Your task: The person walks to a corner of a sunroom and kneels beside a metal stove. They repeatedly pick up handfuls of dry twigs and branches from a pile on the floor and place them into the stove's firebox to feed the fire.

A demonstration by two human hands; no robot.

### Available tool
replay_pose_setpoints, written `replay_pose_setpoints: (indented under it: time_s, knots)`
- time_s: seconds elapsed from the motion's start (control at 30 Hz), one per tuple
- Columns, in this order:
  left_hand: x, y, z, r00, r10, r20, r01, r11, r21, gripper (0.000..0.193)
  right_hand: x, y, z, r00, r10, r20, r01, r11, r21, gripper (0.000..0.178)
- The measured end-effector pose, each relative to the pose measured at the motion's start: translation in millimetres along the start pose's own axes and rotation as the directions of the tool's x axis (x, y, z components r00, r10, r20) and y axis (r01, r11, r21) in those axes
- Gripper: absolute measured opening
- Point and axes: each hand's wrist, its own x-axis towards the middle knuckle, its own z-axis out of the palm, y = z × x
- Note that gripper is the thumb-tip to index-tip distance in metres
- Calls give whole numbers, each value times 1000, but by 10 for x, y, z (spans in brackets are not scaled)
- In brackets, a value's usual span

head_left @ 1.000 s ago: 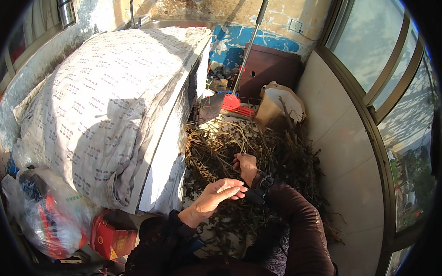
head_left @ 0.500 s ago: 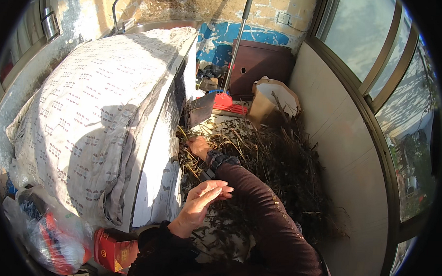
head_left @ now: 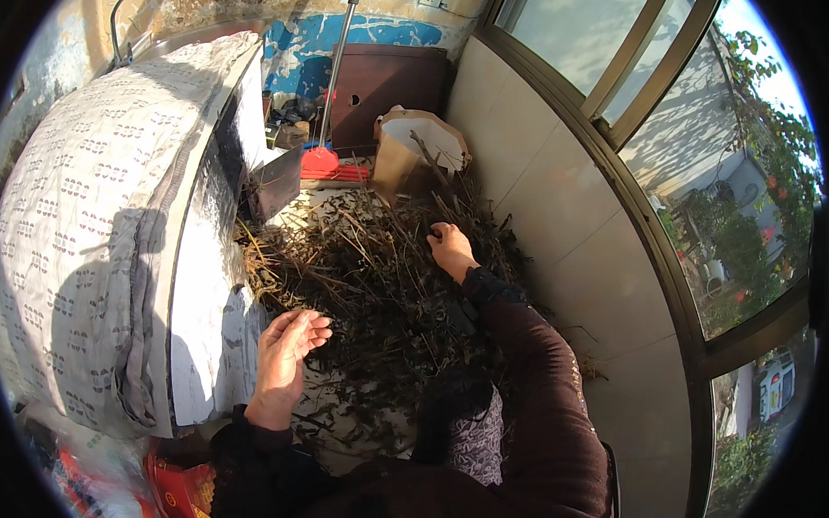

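A wide heap of dry, dark stalks and leaves covers the floor in front of me. My right hand is over its right part, close to thicker stalks, with the fingers curled inward. Whatever may be between those fingertips is hidden. Nearer to me and further left, my left hand hovers above the heap's near edge. Its fingers are loosely bent, the thumb side faces up, and nothing shows in it.
At left stands a bulky cloth-covered piece with a white side panel. Behind the heap are a red broom, a grey dustpan, a cardboard box and a brown board. A tiled wall with windows runs along the right.
My right hand has left the heap's left side and moved to its right part. My left hand has shifted left, fingers now pointing more upward. The view has turned to the right.
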Motion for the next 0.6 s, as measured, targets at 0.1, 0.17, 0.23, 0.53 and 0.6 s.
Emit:
replay_pose_setpoints:
  time_s: [0.1, 0.17, 0.23, 0.53, 0.6]
  knots:
    - [17, -40, 43, 999, 14, 34, -13, 1000, -10, 20, -514, 831, -514, 963, 216, -159, -260, 899, -353, 45]
    - [31, -67, 86, 999, 15, 41, -15, 1000, 15, 21, -806, 1236, -658, 898, 440, 22, -369, 778, -508, 49]
    - [41, -104, 129, 999, 1, 36, -2, 1000, 26, 21, -1051, 1508, -597, 875, 476, 88, -377, 784, -493, 42]
    - [61, -223, 62, 999, -3, -40, 6, 997, 73, 23, -947, 1787, -1091, 820, 321, -474, -287, 947, 144, 31]
    - [77, -210, 28, 999, -2, -52, 5, 998, 60, 23, -851, 1703, -1406, 845, 285, -452, -243, 958, 151, 32]
